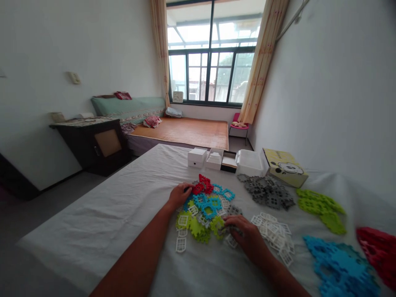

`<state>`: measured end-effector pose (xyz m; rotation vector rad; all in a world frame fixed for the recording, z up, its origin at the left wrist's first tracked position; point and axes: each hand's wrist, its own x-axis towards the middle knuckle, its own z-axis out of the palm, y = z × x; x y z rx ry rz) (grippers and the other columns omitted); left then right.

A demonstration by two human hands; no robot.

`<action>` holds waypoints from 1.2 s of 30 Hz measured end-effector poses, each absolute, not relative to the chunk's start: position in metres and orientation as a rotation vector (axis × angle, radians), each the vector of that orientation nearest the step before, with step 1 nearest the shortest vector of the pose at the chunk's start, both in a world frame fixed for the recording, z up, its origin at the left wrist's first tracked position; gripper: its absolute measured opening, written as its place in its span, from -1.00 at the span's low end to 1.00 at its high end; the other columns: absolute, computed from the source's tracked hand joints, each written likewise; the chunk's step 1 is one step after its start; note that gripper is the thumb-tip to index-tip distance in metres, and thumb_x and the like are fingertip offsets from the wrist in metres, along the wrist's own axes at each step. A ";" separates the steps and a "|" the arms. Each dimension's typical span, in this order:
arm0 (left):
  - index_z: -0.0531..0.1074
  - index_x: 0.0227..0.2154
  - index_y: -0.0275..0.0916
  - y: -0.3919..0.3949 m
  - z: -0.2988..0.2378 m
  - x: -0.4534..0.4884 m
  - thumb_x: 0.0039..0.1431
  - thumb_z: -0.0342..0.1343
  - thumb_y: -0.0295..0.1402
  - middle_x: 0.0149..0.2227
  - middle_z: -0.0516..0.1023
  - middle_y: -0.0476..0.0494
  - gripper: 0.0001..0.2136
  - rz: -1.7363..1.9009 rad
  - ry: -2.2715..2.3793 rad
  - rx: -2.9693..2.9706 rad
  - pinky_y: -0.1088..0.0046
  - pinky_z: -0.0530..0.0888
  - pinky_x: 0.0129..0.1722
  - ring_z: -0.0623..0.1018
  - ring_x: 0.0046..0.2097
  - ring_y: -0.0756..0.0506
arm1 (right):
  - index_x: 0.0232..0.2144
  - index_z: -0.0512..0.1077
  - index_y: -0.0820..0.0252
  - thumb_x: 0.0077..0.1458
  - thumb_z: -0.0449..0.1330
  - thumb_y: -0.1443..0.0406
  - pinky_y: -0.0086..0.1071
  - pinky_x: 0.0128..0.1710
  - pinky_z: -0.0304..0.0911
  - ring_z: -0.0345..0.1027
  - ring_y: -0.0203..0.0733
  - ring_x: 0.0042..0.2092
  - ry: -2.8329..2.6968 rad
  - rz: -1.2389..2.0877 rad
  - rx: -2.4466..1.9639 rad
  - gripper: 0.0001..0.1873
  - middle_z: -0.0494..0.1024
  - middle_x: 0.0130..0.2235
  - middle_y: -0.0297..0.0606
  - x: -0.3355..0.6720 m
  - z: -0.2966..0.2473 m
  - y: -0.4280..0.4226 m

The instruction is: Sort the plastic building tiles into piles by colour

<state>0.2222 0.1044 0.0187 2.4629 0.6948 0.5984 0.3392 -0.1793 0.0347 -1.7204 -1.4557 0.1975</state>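
A mixed heap of plastic interlocking tiles [206,208], red, blue, green, grey and white, lies on the white-sheeted table [123,214] in front of me. My left hand [180,194] rests at the heap's far left edge, fingers curled against a red tile [202,185]. My right hand [239,231] lies on the heap's near right side, fingers bent down over grey and green pieces. Whether either hand actually grips a piece is hidden by the fingers.
Sorted piles lie to the right: grey [267,192], green [321,206], white window pieces [274,233], blue [337,264], red [377,247]. White boxes [213,159], a clear tub [249,163] and a yellow carton [286,167] line the far edge. A bed and a dark cabinet stand behind.
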 end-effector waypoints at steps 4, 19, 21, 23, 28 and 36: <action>0.47 -0.22 -0.11 0.104 0.023 0.222 0.11 -0.07 -0.29 -0.18 0.53 0.00 -0.74 0.576 0.712 2.454 0.53 0.32 -0.10 0.45 -0.12 -0.04 | -0.28 0.45 0.11 0.02 0.10 0.18 -0.37 -0.30 0.32 0.41 -0.20 -0.33 -1.287 0.144 -1.816 -0.77 0.53 -0.36 -0.24 0.343 0.042 -0.181; 0.48 -0.24 -0.13 0.107 0.019 0.223 0.10 -0.07 -0.28 -0.20 0.54 0.00 -0.74 0.630 0.665 2.473 0.51 0.34 -0.13 0.47 -0.15 -0.04 | -0.02 0.23 0.30 -0.02 0.05 0.00 -0.25 -0.23 0.30 0.37 -0.06 -0.16 -0.503 -0.295 -1.943 -0.38 0.43 -0.09 -0.01 0.475 0.030 -0.223; 0.48 -0.24 -0.13 0.107 0.019 0.223 0.10 -0.07 -0.28 -0.20 0.54 0.00 -0.74 0.629 0.668 2.469 0.51 0.34 -0.13 0.47 -0.15 -0.04 | 0.04 0.18 0.30 -0.02 0.07 0.04 -0.16 -0.11 0.24 0.26 0.00 -0.02 -0.589 -0.500 -1.985 -0.36 0.34 0.01 0.03 0.469 0.030 -0.220; 0.48 -0.23 -0.13 0.107 0.019 0.223 0.10 -0.07 -0.28 -0.20 0.54 0.00 -0.74 0.632 0.669 2.465 0.52 0.34 -0.13 0.47 -0.15 -0.04 | 0.01 0.25 0.26 0.02 0.05 0.10 -0.11 -0.02 0.16 0.20 0.00 0.02 -0.809 -0.577 -2.040 -0.47 0.35 0.00 -0.03 0.452 0.030 -0.212; 0.48 -0.23 -0.14 0.108 0.018 0.223 0.10 -0.07 -0.29 -0.21 0.54 0.00 -0.74 0.645 0.649 2.466 0.54 0.34 -0.15 0.47 -0.15 -0.03 | -0.02 0.31 0.16 0.07 0.03 0.22 -0.18 0.00 0.16 0.21 -0.08 0.01 -1.422 -0.215 -2.079 -0.60 0.42 -0.04 -0.14 0.397 0.022 -0.183; 0.47 -0.24 -0.14 0.109 0.018 0.223 0.10 -0.08 -0.29 -0.21 0.54 -0.02 -0.74 0.632 0.650 2.480 0.53 0.34 -0.15 0.47 -0.15 -0.04 | -0.13 0.40 0.11 0.12 0.00 0.23 -0.29 -0.09 0.22 0.30 -0.15 -0.11 -1.535 -0.080 -2.102 -0.70 0.50 -0.16 -0.20 0.381 0.020 -0.172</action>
